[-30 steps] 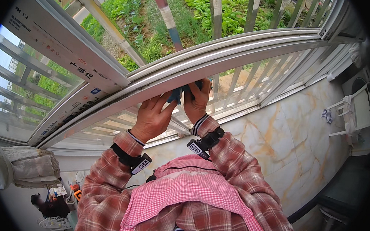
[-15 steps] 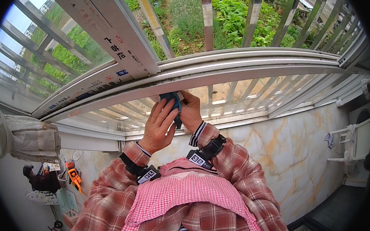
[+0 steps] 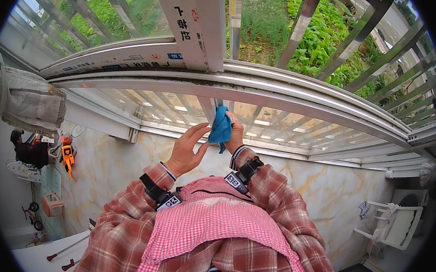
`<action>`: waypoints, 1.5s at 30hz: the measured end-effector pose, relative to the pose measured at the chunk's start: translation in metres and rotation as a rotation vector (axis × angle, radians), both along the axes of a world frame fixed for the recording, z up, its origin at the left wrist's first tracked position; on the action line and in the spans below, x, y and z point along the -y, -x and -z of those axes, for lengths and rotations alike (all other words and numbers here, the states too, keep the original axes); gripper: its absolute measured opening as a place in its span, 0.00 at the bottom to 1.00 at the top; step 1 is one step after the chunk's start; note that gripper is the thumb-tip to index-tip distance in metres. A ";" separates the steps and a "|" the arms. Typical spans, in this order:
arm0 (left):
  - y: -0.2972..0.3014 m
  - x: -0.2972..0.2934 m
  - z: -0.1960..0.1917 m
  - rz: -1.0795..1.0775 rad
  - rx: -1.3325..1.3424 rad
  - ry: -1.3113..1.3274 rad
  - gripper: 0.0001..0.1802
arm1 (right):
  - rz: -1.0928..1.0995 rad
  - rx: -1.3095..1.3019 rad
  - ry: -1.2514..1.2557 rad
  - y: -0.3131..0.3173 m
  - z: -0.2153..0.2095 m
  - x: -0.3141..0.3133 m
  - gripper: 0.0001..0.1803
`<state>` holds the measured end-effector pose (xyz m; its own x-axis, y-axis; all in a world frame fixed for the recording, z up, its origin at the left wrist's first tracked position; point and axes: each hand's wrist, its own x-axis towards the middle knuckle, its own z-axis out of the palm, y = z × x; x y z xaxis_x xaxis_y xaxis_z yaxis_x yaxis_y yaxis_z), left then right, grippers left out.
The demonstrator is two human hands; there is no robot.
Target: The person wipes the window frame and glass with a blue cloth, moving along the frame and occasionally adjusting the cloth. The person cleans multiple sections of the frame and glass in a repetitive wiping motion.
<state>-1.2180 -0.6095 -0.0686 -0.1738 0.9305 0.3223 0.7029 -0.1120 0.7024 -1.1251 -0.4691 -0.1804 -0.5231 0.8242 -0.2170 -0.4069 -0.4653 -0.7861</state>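
Observation:
A blue cloth (image 3: 221, 126) hangs bunched just below the window's middle rail (image 3: 181, 87). My right hand (image 3: 235, 136) is closed on the cloth's right side; some of its fingers are hidden behind it. Left of the cloth, my left hand (image 3: 184, 151) is open, its fingers spread and the fingertips close to the cloth's edge. Whether they touch it I cannot tell. The lower glass pane (image 3: 274, 121) stands behind both hands. Above the rail, a sliding sash frame (image 3: 195, 23) carries printed protective film.
Metal window bars (image 3: 299, 28) stand outside, before a green garden. A gathered curtain (image 3: 36, 98) hangs at the left. Marbled wall tiles (image 3: 295, 192) lie below the sill. A white chair (image 3: 394, 224) is at the right; an orange toy (image 3: 67, 156) and a small pink stool (image 3: 52, 204) are at the left.
My left hand has come off the cloth and opened. My right hand keeps hold of the cloth, which now hangs more unfolded. The view has turned, shifting the window frame across the picture.

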 end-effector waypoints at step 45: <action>-0.010 -0.096 0.053 -0.732 0.777 -0.491 0.21 | -0.230 0.493 -1.983 -0.013 -0.260 -0.041 0.11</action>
